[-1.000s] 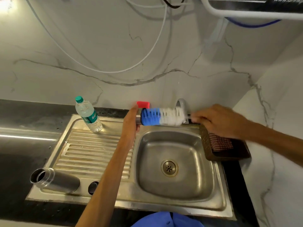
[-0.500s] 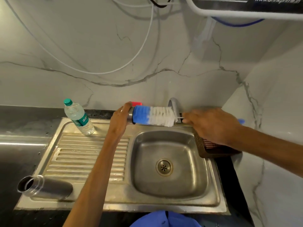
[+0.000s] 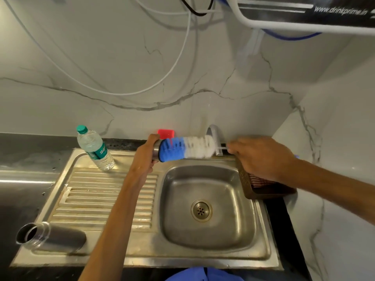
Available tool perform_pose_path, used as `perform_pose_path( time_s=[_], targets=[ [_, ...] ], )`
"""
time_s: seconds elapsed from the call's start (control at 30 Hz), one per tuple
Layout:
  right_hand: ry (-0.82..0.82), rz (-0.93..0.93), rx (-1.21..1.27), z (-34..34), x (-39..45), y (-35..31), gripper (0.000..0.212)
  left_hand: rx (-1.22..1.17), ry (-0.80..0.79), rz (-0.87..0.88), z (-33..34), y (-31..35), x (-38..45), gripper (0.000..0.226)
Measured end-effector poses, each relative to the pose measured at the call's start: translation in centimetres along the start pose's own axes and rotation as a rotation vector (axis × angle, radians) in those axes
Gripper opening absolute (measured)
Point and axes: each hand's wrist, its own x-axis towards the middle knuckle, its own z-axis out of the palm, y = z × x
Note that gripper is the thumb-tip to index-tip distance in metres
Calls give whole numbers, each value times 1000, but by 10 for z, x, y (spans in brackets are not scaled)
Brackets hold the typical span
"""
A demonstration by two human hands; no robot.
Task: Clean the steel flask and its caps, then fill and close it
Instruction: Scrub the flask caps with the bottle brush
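Steel sink unit (image 3: 105, 201) with flask (image 3: 54, 238), water bottle (image 3: 94, 148), perhaps basket (image 3: 261, 189)

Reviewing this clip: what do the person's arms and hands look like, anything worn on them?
Both forearms are bare, with no sleeves in view. The left hand and right hand wear no gloves, and no rings, watch or bracelets show. Blue clothing shows at the bottom edge.

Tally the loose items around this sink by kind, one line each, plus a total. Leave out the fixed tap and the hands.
Steel flask, lying on its side, open: 1
Steel cap, held in the left hand: 1
Bottle brush, held by the right hand: 1
Plastic water bottle, upright: 1
Brown basket: 1
Red item behind the sink: 1
Total: 6
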Motion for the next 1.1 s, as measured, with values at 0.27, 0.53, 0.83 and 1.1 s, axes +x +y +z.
perform_pose_path(
  time_s=[0.27, 0.53, 0.83, 1.1],
  targets=[
    [66, 129, -2, -25, -15, -22, 19, 170, 3, 120, 2, -11, 6, 46],
    [470, -265, -557, 44, -53, -42, 40, -154, -185, -385, -3, -18, 12, 58],
    [-94, 594, 1381, 18, -35, -2, 20, 1, -231, 219, 4, -30, -3, 41],
    [390, 220, 672, 46, -61, -40, 26, -501, -98, 71, 27, -50, 0, 52]
  ],
)
